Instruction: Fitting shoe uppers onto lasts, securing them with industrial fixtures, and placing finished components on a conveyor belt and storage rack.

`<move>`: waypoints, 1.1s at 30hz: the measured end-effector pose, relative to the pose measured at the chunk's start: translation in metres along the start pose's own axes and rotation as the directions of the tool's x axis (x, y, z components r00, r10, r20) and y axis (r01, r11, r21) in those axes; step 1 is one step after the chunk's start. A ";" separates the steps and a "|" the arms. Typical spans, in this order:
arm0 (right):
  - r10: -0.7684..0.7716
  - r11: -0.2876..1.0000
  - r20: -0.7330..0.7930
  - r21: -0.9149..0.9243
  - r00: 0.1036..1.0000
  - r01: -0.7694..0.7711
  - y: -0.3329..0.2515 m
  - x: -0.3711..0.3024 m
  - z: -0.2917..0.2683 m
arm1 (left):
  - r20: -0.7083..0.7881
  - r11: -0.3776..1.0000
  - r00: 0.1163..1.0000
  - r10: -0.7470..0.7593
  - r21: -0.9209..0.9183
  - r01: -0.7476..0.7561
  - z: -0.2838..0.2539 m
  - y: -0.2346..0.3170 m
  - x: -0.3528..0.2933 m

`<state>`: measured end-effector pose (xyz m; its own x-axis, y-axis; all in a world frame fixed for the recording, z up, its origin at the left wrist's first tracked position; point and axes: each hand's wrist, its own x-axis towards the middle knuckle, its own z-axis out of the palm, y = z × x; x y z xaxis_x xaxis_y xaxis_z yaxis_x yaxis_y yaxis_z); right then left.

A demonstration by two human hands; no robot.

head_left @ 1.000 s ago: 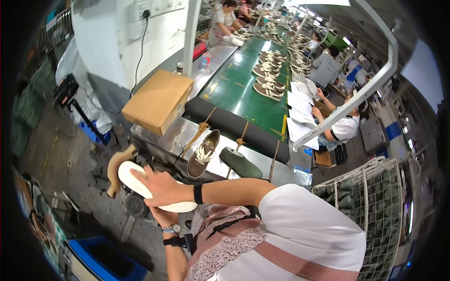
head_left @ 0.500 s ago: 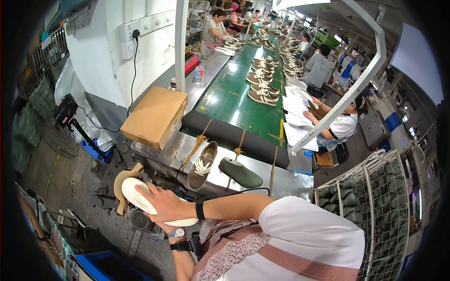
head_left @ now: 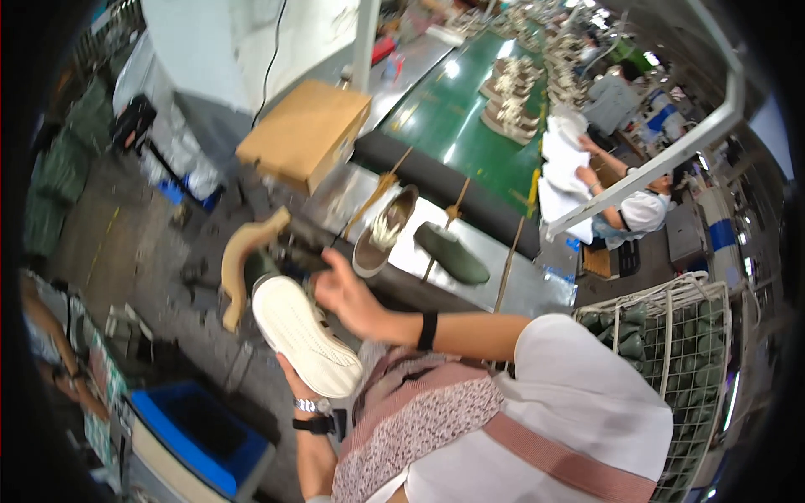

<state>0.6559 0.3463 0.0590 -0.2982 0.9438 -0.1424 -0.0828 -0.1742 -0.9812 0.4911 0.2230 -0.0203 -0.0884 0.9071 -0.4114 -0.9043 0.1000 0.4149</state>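
Observation:
My left hand grips a shoe near its toe. The shoe's cream-white sole is turned up toward me, and its upper is mostly hidden behind it. A dark green shape shows beside the heel end; I cannot tell if it is a last inside the shoe. My right hand is lifted off the sole, just right of the shoe, fingers apart and somewhat blurred. Beyond it, a brown shoe with cream laces and a dark green shoe last lie on the metal bench.
A curved tan machine part stands left of the shoe. Behind is a cardboard box. A green conveyor belt carries rows of laced shoes. A co-worker handles white sheets at right. A wire cart of lasts and a blue-topped bin flank me.
My right hand has come off the sole and moved up and right. The shoe is tilted more upright, its sole facing me more. The whole view has shifted.

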 end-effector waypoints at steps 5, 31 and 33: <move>0.353 0.549 0.705 0.376 0.615 -0.746 0.035 0.075 0.054 | 0.147 0.727 0.985 -0.093 0.686 -0.034 -0.044 0.054 -0.067; -0.259 0.647 -0.574 -0.700 0.777 -0.301 0.123 -0.047 -0.400 | 0.353 -0.296 0.612 -0.708 0.638 -0.711 0.114 -0.162 0.316; -0.392 0.589 -0.573 -0.757 0.719 -0.283 0.134 -0.060 -0.398 | -0.142 -0.465 0.766 -0.627 0.857 -0.221 0.119 -0.164 0.322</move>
<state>1.0414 0.3787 -0.1157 0.3632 0.9083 0.2078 0.7558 -0.1568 -0.6357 0.6608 0.5474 -0.1246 0.4398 0.5738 -0.6909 0.7980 0.1031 0.5937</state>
